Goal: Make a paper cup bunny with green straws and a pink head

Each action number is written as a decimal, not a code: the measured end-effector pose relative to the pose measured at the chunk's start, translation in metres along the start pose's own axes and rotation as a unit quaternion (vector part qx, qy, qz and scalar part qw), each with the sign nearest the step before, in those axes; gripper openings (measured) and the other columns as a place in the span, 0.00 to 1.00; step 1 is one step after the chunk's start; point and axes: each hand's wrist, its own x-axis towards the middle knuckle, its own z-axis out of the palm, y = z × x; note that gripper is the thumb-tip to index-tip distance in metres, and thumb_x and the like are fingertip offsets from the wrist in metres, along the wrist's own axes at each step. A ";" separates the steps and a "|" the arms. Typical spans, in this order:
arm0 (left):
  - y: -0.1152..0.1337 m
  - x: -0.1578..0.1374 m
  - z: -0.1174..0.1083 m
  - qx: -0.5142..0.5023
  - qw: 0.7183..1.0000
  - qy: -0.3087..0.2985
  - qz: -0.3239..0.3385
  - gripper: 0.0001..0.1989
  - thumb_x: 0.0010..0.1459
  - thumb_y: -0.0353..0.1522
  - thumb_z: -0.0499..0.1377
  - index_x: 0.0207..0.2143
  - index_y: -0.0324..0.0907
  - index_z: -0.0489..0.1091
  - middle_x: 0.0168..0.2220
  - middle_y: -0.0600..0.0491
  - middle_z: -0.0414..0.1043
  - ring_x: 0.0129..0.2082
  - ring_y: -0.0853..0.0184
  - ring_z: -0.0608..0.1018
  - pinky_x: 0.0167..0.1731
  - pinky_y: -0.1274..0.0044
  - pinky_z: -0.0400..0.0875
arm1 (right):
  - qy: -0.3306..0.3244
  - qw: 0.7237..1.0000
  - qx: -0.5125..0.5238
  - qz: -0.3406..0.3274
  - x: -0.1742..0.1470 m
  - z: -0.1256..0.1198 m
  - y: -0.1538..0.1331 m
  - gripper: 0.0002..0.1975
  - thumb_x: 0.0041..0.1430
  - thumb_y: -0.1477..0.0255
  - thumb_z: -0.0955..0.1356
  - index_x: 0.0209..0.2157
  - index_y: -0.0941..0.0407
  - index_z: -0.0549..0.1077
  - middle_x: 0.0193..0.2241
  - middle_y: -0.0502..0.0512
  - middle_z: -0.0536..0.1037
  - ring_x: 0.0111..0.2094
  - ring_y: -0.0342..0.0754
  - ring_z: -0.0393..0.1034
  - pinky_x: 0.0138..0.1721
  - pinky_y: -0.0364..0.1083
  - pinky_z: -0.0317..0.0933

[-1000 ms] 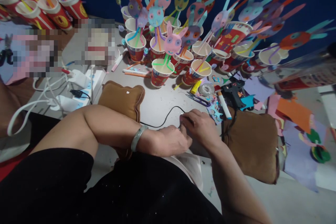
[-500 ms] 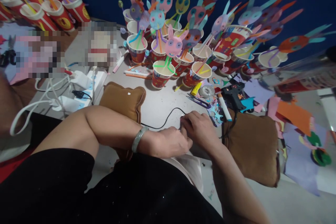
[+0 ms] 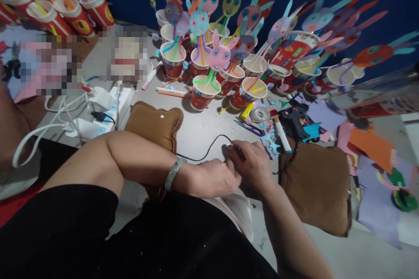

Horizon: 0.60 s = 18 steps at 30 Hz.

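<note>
My left hand (image 3: 218, 178), with a pale bangle (image 3: 173, 174) at its wrist, is closed above the table's near edge. Against its fingertips rests my right hand (image 3: 250, 159), its fingers curled inward. Whatever the two hands pinch is hidden between the fingers. A thin black cable (image 3: 209, 148) runs along the table just beyond them. Farther back stands a paper cup (image 3: 203, 98) with a pink rabbit-faced figure (image 3: 220, 53) on green straw legs. To its right is another paper cup (image 3: 245, 96) with straws in it.
Brown cushions lie left (image 3: 152, 124) and right (image 3: 316, 187) of the hands. A black glue gun (image 3: 294, 120), scissors (image 3: 250, 126), a tape roll (image 3: 260, 114) and a marker (image 3: 282, 135) sit among paper scraps. White cables and a power strip (image 3: 113, 111) are at left. Another person's arm (image 3: 13, 126) shows there.
My right hand's fingers have shifted slightly and curl a little differently. My left hand has barely moved. The view has turned slightly.
</note>
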 end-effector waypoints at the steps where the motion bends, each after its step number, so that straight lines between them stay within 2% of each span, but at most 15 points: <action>1: 0.000 0.000 0.000 -0.002 1.000 -0.002 -0.001 0.22 0.67 0.23 0.43 0.59 0.28 0.66 0.55 0.25 0.72 0.44 0.55 0.83 0.28 0.73 0.77 | -0.003 1.000 0.007 -0.008 -0.001 -0.002 0.000 0.10 0.68 0.68 0.64 0.44 0.54 0.75 0.34 0.56 0.84 0.33 0.50 0.75 0.41 0.51 0.59; 4: 0.000 0.000 0.001 -0.001 1.000 0.001 -0.002 0.24 0.67 0.22 0.42 0.61 0.28 0.64 0.55 0.24 0.71 0.44 0.53 0.83 0.29 0.71 0.78 | -0.013 0.999 0.026 -0.028 -0.004 -0.007 0.002 0.11 0.67 0.69 0.65 0.49 0.54 0.74 0.34 0.56 0.84 0.35 0.51 0.76 0.43 0.51 0.60; 8: 0.001 0.001 0.004 0.007 1.000 0.013 -0.002 0.24 0.67 0.22 0.43 0.62 0.27 0.64 0.56 0.22 0.70 0.48 0.50 0.82 0.30 0.70 0.79 | -0.025 0.998 0.046 -0.032 -0.009 -0.012 0.005 0.11 0.67 0.69 0.66 0.48 0.54 0.75 0.33 0.55 0.83 0.33 0.50 0.76 0.42 0.51 0.60; 11: 0.002 0.002 0.006 0.015 1.000 0.013 -0.007 0.25 0.66 0.21 0.42 0.62 0.27 0.64 0.56 0.23 0.70 0.44 0.52 0.83 0.29 0.70 0.79 | -0.021 0.997 0.062 -0.050 -0.012 -0.014 0.005 0.09 0.67 0.70 0.66 0.45 0.53 0.76 0.34 0.54 0.84 0.34 0.49 0.76 0.43 0.50 0.60; 15: 0.003 0.002 0.008 0.024 0.999 0.025 -0.014 0.24 0.66 0.22 0.40 0.59 0.28 0.66 0.56 0.22 0.70 0.39 0.56 0.84 0.27 0.72 0.77 | 0.004 0.997 0.022 -0.072 -0.017 -0.018 0.004 0.07 0.67 0.71 0.66 0.40 0.54 0.78 0.35 0.55 0.83 0.36 0.49 0.73 0.41 0.50 0.58; 18: 0.003 0.002 0.011 0.024 0.999 0.030 -0.007 0.24 0.66 0.22 0.40 0.57 0.28 0.67 0.55 0.22 0.71 0.36 0.58 0.83 0.27 0.73 0.75 | 0.009 0.996 -0.005 -0.091 -0.022 -0.017 0.006 0.09 0.67 0.72 0.66 0.43 0.55 0.79 0.35 0.57 0.81 0.36 0.50 0.71 0.40 0.50 0.57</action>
